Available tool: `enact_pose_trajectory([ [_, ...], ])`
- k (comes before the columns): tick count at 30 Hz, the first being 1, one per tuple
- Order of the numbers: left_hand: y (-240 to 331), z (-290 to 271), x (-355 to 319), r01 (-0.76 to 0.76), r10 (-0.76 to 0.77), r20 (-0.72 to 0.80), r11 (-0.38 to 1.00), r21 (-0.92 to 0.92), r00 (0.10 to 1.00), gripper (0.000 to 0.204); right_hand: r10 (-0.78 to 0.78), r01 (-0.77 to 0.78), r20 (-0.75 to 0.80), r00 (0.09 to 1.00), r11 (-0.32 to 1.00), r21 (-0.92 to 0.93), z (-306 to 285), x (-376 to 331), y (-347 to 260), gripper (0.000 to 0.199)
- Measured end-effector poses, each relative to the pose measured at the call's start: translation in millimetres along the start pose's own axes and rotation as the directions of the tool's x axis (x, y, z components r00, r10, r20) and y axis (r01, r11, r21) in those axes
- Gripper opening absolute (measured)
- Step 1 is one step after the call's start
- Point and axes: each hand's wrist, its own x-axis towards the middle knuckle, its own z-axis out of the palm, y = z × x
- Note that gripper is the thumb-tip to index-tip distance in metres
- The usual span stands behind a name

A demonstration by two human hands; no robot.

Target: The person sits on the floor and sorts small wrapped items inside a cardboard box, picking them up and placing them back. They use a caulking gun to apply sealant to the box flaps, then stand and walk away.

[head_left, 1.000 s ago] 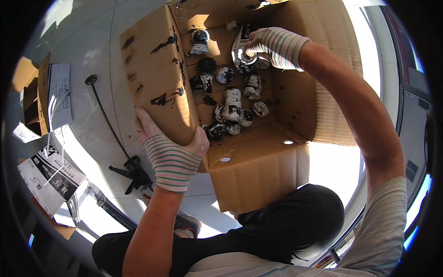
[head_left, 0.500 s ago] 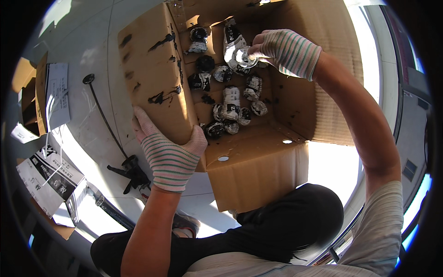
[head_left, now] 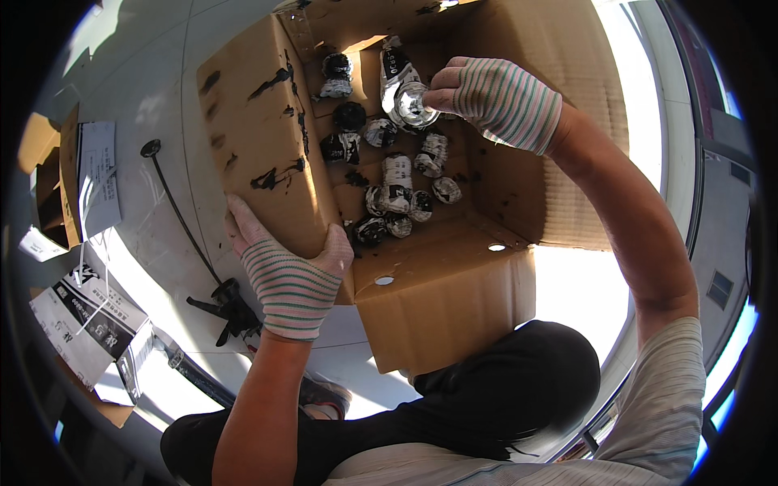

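Note:
My left hand, in a striped fingerless glove, grips the near left flap of an open cardboard box. The thumb is on one side of the flap and the fingers on the other. Inside the box, my right hand, gloved alike, has its fingertips closed on the shiny end of a long, crumpled foil sealant pack. Its fingertips are partly hidden. Several squashed black-and-silver foil packs lie on the box floor below it.
Left of the box, a black caulking gun with a long rod lies on the pale tiled floor. Beyond it are an open carton and a printed carton. My bent black-trousered knee is close to the box's near flap.
The view has shifted slightly, so the box appears a little further left. My right hand has turned a little, and the foil pack's end faces up more. My left hand keeps its hold.

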Motion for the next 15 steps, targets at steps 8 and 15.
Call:
enact_pose_trajectory([
  [8,1.1,-4.3,1.8,-0.011,0.011,-0.002,1.0,0.001,1.0,0.113,-0.005,0.006,0.014,1.0,0.999,-0.043,0.8,1.5,-1.2,0.039],
  [15,1.2,-0.6,0.5,-0.043,0.044,-0.02,0.999,0.011,0.999,0.114,0.242,-0.244,0.1,0.965,0.97,0.013,6.7,12.7,8.3,0.024],
])
